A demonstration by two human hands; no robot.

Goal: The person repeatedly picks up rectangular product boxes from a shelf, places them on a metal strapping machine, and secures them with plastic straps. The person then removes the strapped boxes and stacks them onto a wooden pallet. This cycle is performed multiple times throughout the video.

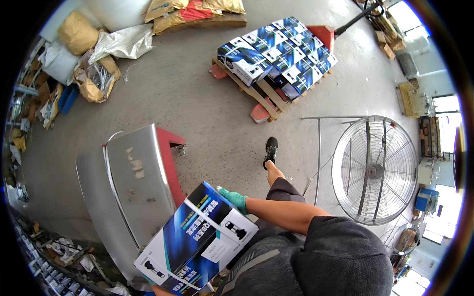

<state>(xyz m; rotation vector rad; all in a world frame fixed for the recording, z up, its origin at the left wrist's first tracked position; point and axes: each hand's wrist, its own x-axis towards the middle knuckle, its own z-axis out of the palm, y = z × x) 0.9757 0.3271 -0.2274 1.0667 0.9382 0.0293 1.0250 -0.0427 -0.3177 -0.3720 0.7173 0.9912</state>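
Observation:
A blue-and-white printed carton (197, 241) with white straps is held in front of my body, tilted. My right hand (234, 199), in a green glove, grips its far upper edge. At the carton's lower left corner, my left hand (149, 280) shows only a sliver of green glove; the carton hides its fingers. Similar cartons (284, 54) sit packed together on a wooden pallet (264, 96) ahead of me, with a gap at the near side baring the slats.
Close on my left stands a metal machine (136, 172) with a red side. A large caged fan (374, 171) is to the right. The red pallet jack (322, 35) carries the pallet. Sacks (197, 12) and a white sheet (123, 43) lie at the far left.

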